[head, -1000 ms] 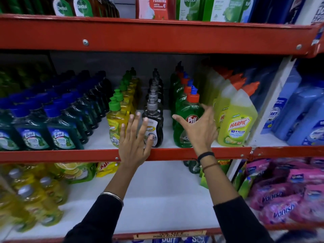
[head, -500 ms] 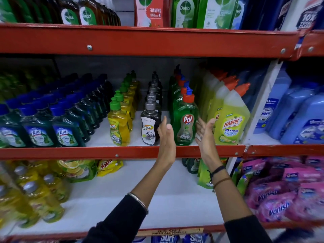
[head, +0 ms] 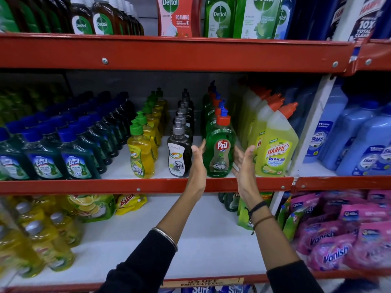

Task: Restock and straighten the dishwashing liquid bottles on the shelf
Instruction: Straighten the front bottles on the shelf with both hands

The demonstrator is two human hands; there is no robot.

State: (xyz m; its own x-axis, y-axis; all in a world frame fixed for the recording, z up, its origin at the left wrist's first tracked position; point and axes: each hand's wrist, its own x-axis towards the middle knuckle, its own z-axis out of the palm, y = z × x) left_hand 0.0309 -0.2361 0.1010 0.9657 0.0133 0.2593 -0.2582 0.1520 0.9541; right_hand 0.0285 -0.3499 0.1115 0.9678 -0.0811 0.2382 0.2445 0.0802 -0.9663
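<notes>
In the head view, both hands are spread open with flat palms on either side of the green Pril bottle (head: 220, 149), which stands upright at the front edge of the middle shelf (head: 84, 186), just right of centre in the frame. The left hand (head: 198, 163) sits between that bottle and the dark Super bottle (head: 179, 154); the right hand (head: 243, 163) sits between it and the yellow Harpic bottle (head: 275, 151). Neither hand grips anything, and whether the palms actually touch the green bottle is hard to tell. The risk, as I judge it, lies in the tight spacing: a squeeze or nudge that is off-centre could tip the tall, narrow bottle forward over the shelf lip, or push it back into the row of green bottles (head: 212, 106) behind and knock them askew. The back of either hand could also bump the dark or yellow neighbour out of line.
</notes>
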